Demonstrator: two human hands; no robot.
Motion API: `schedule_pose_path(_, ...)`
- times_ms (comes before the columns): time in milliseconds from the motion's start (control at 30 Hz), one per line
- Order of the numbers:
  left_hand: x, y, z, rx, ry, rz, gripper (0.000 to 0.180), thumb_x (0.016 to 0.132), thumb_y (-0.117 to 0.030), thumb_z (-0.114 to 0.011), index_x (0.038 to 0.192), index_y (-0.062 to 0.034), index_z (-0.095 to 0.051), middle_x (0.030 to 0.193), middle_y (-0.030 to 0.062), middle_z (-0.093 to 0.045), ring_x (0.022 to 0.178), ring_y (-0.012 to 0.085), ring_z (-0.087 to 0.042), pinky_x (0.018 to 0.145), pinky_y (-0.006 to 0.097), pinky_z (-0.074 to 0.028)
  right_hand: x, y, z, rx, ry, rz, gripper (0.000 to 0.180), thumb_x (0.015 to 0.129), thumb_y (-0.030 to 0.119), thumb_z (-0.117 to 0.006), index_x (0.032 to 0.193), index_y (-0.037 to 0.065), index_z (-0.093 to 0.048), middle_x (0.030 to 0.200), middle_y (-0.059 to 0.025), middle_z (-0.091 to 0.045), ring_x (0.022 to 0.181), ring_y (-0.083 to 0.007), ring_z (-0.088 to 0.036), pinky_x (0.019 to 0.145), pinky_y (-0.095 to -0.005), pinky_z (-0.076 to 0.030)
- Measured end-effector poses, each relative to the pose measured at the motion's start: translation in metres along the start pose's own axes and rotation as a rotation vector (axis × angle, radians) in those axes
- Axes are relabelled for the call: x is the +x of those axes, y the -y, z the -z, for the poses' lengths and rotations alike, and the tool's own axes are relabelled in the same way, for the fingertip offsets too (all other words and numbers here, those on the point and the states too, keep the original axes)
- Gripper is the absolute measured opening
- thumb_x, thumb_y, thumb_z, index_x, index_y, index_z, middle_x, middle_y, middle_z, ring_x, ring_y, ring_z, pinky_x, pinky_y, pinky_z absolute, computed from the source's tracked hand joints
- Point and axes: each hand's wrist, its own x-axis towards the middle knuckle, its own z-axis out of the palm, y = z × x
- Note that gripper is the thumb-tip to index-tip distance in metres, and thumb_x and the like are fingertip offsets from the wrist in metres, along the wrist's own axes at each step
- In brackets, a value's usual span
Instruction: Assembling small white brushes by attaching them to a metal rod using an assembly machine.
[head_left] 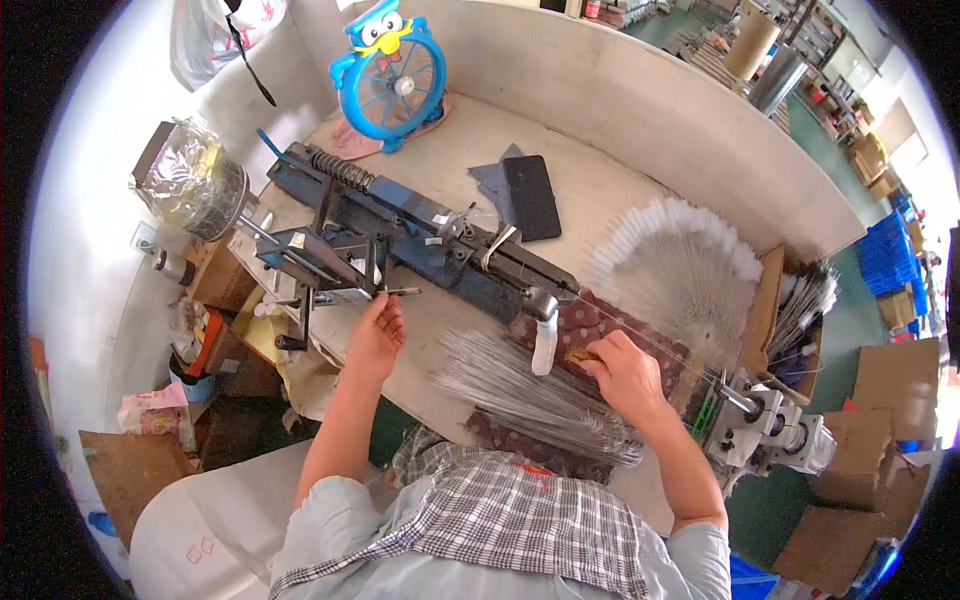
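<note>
My left hand (379, 328) is closed, its fingertips at a short metal rod (404, 291) beside the metal frame (318, 258) of a dark blue bench machine (400, 218). What those fingers hold, if anything, is too small to make out. My right hand (627, 372) is closed with thumb and finger at a small yellow-brown piece (579, 355), over a dark spotted cloth (592, 312). Left of that hand stands a lever (543, 345) with a pale wrapped grip. A bundle of thin metal wires (525, 385) lies between my hands, nearer to me.
A fan of white-tipped wire brushes (690, 250) spreads at the right, beside a cardboard box (765, 305) of more wires. A metal mechanism (765, 425) stands at the near right. Behind the machine lie a black phone (532, 198) and a blue toy-like fan (392, 85).
</note>
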Motion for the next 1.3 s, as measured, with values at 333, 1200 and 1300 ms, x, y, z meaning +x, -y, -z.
schedule_pose_path(333,-0.016,0.041,-0.035,0.104,0.025,-0.295,0.01,0.083,-0.017,-0.063,0.085,-0.0064,-0.063,0.072,0.0011,-0.059,0.063,0.0088,-0.053,0.059,0.023,-0.045,-0.014,0.009,0.054,0.238,-0.215,0.143,0.021,0.077,0.0,-0.063,0.097,0.004,-0.064,0.09,-0.0119,-0.062,0.078,-0.0315,-0.061,0.068,-0.0388,-0.051)
schedule_pose_path(1200,-0.083,0.133,-0.202,0.476,0.741,-0.188,0.018,0.092,-0.015,-0.057,0.1,-0.0001,-0.063,0.081,0.0009,-0.062,0.063,0.0043,-0.052,0.057,0.019,-0.043,-0.036,-0.047,0.072,0.621,-0.215,-0.137,0.02,0.075,0.007,-0.068,0.095,0.003,-0.067,0.081,-0.0102,-0.062,0.071,-0.0201,-0.058,0.066,-0.0289,-0.046)
schedule_pose_path(1300,-0.081,0.132,-0.207,0.443,0.728,-0.173,0.017,0.092,-0.016,-0.057,0.099,-0.001,-0.063,0.08,0.0009,-0.062,0.062,0.0043,-0.052,0.056,0.018,-0.042,-0.037,-0.046,0.07,0.641,-0.217,-0.169,0.02,0.075,0.008,-0.068,0.094,0.003,-0.067,0.08,-0.0099,-0.062,0.071,-0.0206,-0.058,0.066,-0.0297,-0.047)
